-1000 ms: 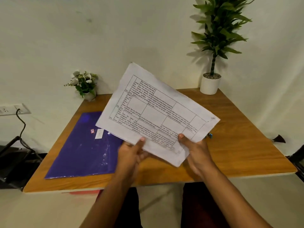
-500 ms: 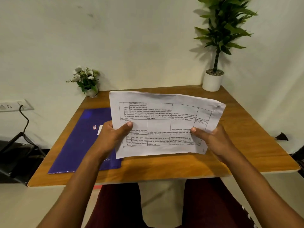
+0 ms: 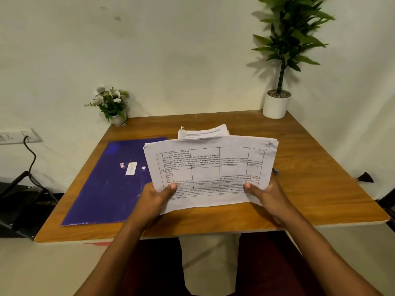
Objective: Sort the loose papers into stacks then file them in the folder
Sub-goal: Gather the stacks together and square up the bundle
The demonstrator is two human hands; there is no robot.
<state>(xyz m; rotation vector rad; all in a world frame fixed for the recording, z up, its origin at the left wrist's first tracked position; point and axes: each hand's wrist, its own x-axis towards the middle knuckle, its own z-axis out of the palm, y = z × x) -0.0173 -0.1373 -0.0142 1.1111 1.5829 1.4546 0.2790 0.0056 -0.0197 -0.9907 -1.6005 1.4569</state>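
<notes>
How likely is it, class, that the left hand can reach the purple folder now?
Probably yes, once freed: the left hand grips the papers right beside the purple folder, with nothing between them.

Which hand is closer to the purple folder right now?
Left. The left hand grips the papers right beside the purple folder; the right hand holds their far side.

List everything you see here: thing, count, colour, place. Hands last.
table: one, brown wood, centre
held papers: one bundle, white with printed grid, above the table's middle
second stack: one, white, on the table behind the held papers
folder: one, purple, flat on the table's left
flower pot: one, white blooms, back left corner
tall plant: one, green in white pot, back right corner
wall socket: one, white, left wall
left hand: grips held papers' lower left
right hand: grips held papers' lower right
</notes>
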